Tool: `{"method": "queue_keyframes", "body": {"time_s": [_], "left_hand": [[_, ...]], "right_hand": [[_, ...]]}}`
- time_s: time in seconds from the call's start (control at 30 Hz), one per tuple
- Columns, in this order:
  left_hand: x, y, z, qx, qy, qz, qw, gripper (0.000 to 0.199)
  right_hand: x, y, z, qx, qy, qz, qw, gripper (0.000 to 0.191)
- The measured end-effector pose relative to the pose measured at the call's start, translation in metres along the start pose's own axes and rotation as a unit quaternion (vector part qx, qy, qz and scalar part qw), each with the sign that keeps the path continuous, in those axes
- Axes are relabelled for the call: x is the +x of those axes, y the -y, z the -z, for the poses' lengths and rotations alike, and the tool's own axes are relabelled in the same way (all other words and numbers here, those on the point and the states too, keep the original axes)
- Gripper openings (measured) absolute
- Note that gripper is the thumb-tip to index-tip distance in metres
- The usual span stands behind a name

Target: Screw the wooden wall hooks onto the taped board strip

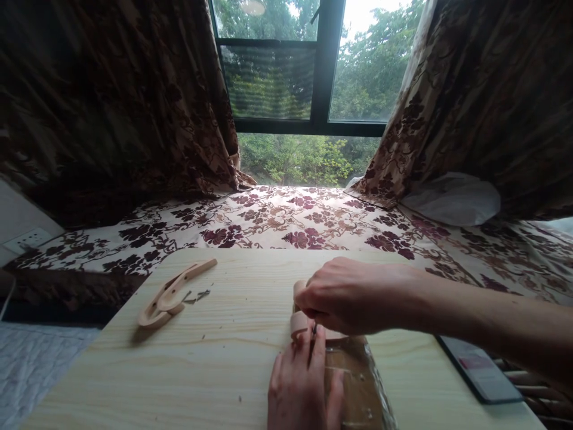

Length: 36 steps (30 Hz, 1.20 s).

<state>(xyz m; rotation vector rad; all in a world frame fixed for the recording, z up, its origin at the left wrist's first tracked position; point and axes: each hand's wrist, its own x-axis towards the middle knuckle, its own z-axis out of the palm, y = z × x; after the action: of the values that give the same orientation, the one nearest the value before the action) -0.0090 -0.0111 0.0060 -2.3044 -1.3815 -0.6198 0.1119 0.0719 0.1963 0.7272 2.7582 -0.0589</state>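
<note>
A tan strip point(299, 324), curled and apparently leather, lies at the far end of a brown block wrapped in clear tape point(353, 382). My left hand point(299, 382) rests palm down on the block, fingers stretched forward and fingertips against the strip. My right hand point(349, 295) is closed in a fist just above those fingertips; whatever it grips is hidden inside. A small dark tip point(314, 328) shows between the two hands, too little visible to name. To the left lie similar curved tan straps point(172, 295) with small dark holes, beside several small dark metal pieces point(197, 295).
All this is on a pale wooden table point(215, 382) with scattered dark crumbs. A phone-like dark slab point(481, 370) lies at the right edge, under my right forearm. Beyond the table are a flower-patterned cloth ledge point(286, 218), a white plastic bag point(452, 200), curtains and a window.
</note>
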Motion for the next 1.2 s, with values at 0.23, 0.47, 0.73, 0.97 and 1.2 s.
{"method": "queue_keyframes", "body": {"time_s": [0.23, 0.47, 0.73, 0.97, 1.2], "left_hand": [[0.000, 0.001, -0.002, -0.014, -0.029, 0.004, 0.999, 0.050], [-0.002, 0.000, -0.001, -0.007, -0.028, 0.005, 1.000, 0.051], [-0.001, 0.001, -0.001, -0.005, -0.025, 0.003, 1.000, 0.052], [-0.001, 0.000, 0.000, -0.003, -0.012, 0.005, 1.000, 0.054], [-0.002, 0.000, -0.002, -0.014, -0.012, 0.005, 1.000, 0.054]], "right_hand": [[0.004, -0.003, -0.009, 0.004, -0.015, -0.071, 0.997, 0.019], [-0.005, -0.006, -0.004, 0.057, -0.036, -0.015, 0.998, 0.019], [-0.003, -0.007, -0.014, 0.061, -0.058, -0.025, 0.996, 0.018], [-0.008, -0.006, -0.004, 0.082, -0.052, -0.047, 0.994, 0.024], [-0.007, -0.010, -0.014, 0.083, -0.065, -0.012, 0.994, 0.016]]}}
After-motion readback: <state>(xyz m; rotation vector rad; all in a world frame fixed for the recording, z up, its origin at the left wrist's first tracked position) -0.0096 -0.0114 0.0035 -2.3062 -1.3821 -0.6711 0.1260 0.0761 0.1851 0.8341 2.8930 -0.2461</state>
